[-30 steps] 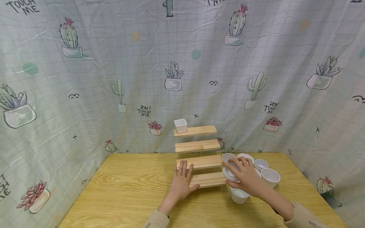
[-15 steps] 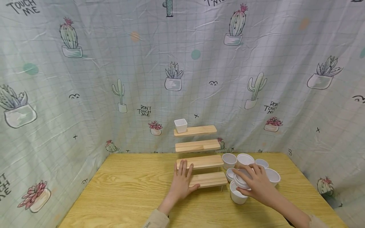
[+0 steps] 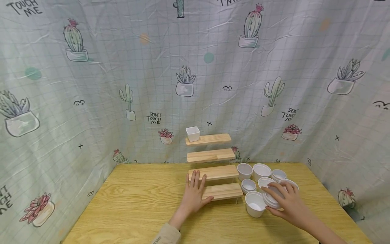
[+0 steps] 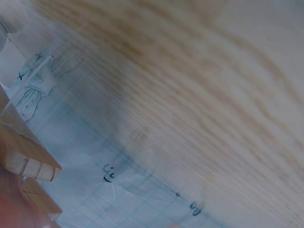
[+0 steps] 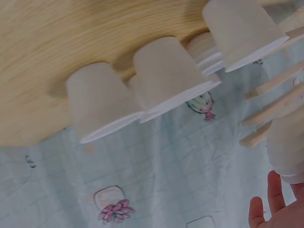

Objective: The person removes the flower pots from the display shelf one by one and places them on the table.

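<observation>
My right hand [image 3: 289,205] grips a small, low white round pot [image 3: 272,200] above the table, beside a taller white pot [image 3: 255,205]. In the right wrist view the held pot [image 5: 287,145] is at the right edge, over spread fingers [image 5: 275,192]. The left hand [image 3: 193,193] rests with straight fingers on the left end of a wooden tiered shelf [image 3: 217,173], its thumb at the lowest board. On the top board's left end stands a square white pot [image 3: 193,134]. The left wrist view shows board ends [image 4: 35,164] next to blurred fingers.
Several white round pots stand in a group right of the shelf, among them a wide one [image 3: 262,171], a small ridged one [image 3: 248,186] and one partly behind the right hand [image 3: 288,183]. A patterned curtain [image 3: 210,101] hangs behind the wooden table [image 3: 137,196].
My right hand has moved right, away from the shelf, carrying the small pot over the group and uncovering the small ridged pot. The left hand has stayed on the shelf.
</observation>
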Demonstrator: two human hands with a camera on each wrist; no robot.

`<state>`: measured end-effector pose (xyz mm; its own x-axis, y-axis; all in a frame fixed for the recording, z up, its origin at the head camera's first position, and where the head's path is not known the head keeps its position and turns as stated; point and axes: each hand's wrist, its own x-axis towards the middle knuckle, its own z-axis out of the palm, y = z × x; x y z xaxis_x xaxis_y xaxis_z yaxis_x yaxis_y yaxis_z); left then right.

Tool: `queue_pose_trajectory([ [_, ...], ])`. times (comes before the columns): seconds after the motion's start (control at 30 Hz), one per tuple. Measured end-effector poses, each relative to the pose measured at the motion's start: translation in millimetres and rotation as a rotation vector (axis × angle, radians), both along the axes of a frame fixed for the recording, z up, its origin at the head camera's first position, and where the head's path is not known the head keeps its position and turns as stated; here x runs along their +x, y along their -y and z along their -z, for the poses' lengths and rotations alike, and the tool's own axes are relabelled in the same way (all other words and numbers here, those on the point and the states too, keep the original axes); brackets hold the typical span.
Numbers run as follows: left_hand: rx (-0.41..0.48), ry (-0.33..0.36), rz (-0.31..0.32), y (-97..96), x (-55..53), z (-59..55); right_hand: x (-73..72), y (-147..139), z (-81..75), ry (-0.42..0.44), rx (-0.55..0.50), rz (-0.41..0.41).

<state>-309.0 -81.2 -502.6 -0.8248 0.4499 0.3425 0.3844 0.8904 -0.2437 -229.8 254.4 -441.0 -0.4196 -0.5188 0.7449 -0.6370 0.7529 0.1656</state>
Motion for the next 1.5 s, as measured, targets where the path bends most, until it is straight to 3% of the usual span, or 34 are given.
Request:
queue_pose_trajectory([
  [0.37,0.011,-0.002,0.003,0.4,-1.8,2.3,1.8,-21,17.9,0.007,0.036,0.022],
  [0.8,0.023,-0.053,0.024,0.6,-2.9,4.5,-5.2,-37,36.1,-0.008,0.104,0.066],
  [1.17,0.028,-0.068,0.026,0.8,-2.9,6.3,-15.5,-43,51.0,0.005,0.100,-0.008],
  [1.5,0.052,-0.084,0.045,1.1,-1.2,5.7,-19.9,-42,59.3,0.032,0.203,0.026],
])
